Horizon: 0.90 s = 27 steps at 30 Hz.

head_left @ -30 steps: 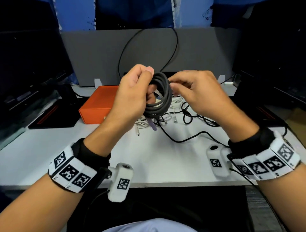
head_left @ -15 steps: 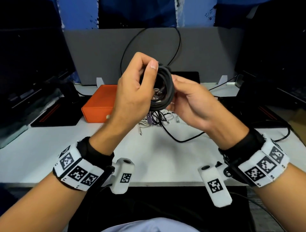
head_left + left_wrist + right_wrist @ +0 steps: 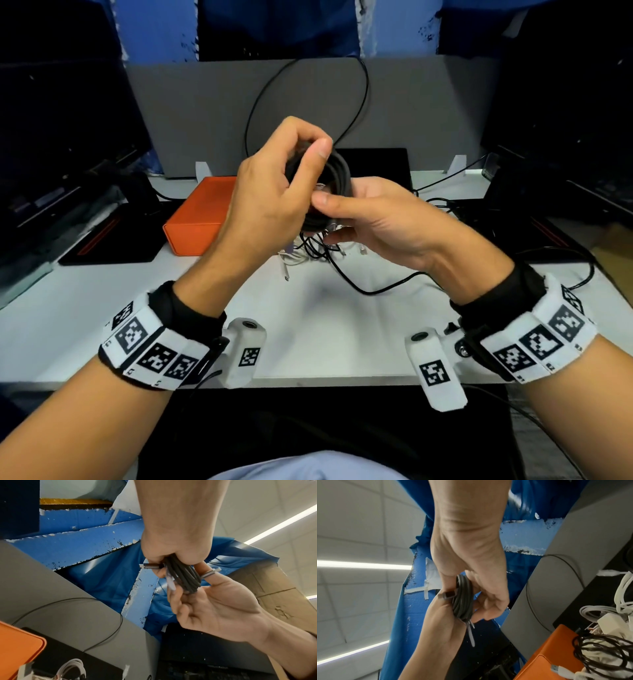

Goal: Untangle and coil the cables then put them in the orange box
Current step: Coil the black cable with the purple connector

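A dark grey cable coil (image 3: 340, 173) is held up above the table between both hands. My left hand (image 3: 310, 150) grips its upper left side, thumb over the loops. My right hand (image 3: 329, 216) lies palm up beneath it, thumb across the front and fingers curled under. In the left wrist view the coil (image 3: 185, 577) shows a plug (image 3: 150, 565) sticking out and a pale strap (image 3: 171, 583) hanging. The right wrist view shows the same coil (image 3: 462, 599) and strap (image 3: 471, 635). The orange box (image 3: 202, 219) stands on the table to the left, lid closed.
A tangle of white and black cables (image 3: 315, 250) lies on the white table (image 3: 102, 291) right of the box; a black lead (image 3: 376, 291) runs off right. A grey partition (image 3: 428, 120) stands behind, with dark monitors on both sides and a black pad (image 3: 109, 240) at left.
My right hand has turned from palm down beside the coil to palm up beneath it, thumb across the front. The left hand has kept its grip and closed its thumb over the loops.
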{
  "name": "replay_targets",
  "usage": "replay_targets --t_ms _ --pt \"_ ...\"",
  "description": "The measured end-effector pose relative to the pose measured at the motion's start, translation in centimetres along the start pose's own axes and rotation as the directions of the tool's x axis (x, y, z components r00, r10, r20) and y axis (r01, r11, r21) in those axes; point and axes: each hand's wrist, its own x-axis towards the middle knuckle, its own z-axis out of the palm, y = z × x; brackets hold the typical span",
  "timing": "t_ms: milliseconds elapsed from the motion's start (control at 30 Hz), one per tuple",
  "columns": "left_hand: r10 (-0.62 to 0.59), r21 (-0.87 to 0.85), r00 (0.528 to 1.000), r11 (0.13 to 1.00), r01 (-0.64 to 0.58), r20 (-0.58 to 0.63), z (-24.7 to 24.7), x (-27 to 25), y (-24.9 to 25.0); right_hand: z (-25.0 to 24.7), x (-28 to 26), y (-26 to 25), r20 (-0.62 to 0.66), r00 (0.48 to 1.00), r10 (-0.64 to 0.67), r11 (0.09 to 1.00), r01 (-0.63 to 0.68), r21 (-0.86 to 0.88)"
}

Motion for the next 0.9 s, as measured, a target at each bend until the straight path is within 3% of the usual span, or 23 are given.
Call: replay_targets --t_ms 133,267,400,567,733,800,900 --pt "-0.01 -0.003 0.998 1.0 0.01 0.058 -0.5 0.2 0.1 0.0 -0.3 -0.7 -0.04 0.999 0.024 0.974 -0.032 -0.225" --pt "0.032 0.161 0.998 0.986 -0.041 0.058 -0.6 0.2 0.0 0.1 -0.4 -1.0 -0.09 0.995 0.037 0.905 -0.071 -0.42" --pt "0.047 0.261 0.996 0.963 -0.065 0.072 -1.2 0.6 -0.2 -0.5 -0.7 -1.2 0.008 1.0 -0.007 0.845 0.01 -0.535" --pt "-0.099 0.201 0.988 0.977 0.073 0.119 -2.4 0.7 1.0 -2.9 -1.6 -2.6 0.186 0.982 -0.031 0.89 0.113 -0.442" --pt "-0.193 0.211 0.957 0.966 0.147 0.216 -2.2 0.8 0.6 -2.5 -1.3 -1.7 0.152 0.988 -0.033 0.89 0.098 -0.446" --pt "-0.208 0.262 0.963 0.952 0.159 0.169 -2.0 0.9 -0.1 -1.8 -1.0 -1.2 0.133 0.99 -0.04 0.857 0.102 -0.505" --pt "-0.127 0.378 0.992 0.919 0.112 0.015 -1.6 0.9 -0.9 -1.1 -0.5 -1.0 0.075 0.994 -0.078 0.822 0.107 -0.56"
